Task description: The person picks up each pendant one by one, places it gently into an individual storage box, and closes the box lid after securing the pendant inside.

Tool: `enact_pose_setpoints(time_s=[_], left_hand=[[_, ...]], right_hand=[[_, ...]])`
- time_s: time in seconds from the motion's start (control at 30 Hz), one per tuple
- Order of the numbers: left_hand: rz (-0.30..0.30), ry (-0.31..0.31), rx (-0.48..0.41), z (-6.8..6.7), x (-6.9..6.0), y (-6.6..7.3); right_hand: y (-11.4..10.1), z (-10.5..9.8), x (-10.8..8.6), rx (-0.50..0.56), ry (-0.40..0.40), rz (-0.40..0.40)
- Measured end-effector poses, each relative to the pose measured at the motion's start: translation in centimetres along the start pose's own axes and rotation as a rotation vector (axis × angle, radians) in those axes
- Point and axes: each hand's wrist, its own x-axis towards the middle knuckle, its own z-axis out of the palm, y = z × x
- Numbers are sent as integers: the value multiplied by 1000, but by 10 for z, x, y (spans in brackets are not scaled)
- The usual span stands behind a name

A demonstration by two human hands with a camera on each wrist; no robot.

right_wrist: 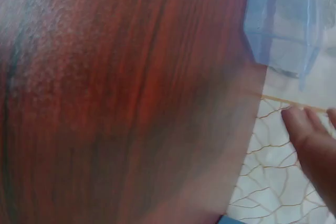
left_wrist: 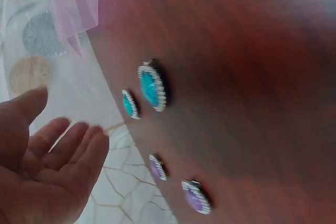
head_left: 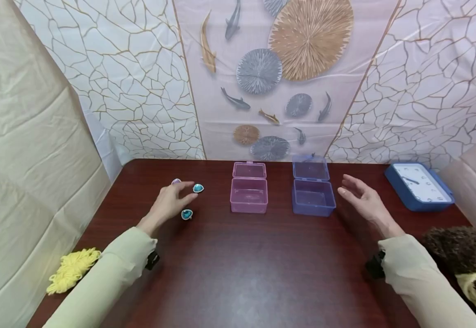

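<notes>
My left hand (head_left: 169,200) hovers with thumb and fingers apart, holding nothing. Beside its fingertips lies one teal gem with a sparkling rim (head_left: 198,188); a second teal gem (head_left: 186,214) is nearer me. A purple gem (head_left: 176,181) peeks out behind the fingers. In the left wrist view two purple gems (left_wrist: 197,196) show; the head view hides one behind the hand. My right hand (head_left: 365,200), empty with fingers extended, hangs just right of a blue see-through box (head_left: 314,212). Left of that stands a pink see-through box (head_left: 249,208). Both boxes have raised lids and look empty.
A blue-framed clock (head_left: 422,184) lies at the back right of the dark wooden table (head_left: 258,269). Yellow yarn (head_left: 74,271) sits at the left edge. Something brown and fluffy (head_left: 463,248) is at the right edge. A patterned cloth (head_left: 258,118) hangs behind the table.
</notes>
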Motion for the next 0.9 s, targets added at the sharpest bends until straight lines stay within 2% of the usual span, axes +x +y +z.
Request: enact_pose_setpoints(time_s=[0.17,0.43,0.63,0.9], left_hand=[[-73,-60,-31,-1,-15,-15],[-149,-80,-70,4,-25,-29],[-127,-78,-94,9,-25,-34],[-139,-73,-106,13,-27,-37]], right_hand=[[8,3,4,150,-138,-2],[16,7,10,262,-296,5],[16,7,10,218,-303,4],[16,11,13,179,-319,4]])
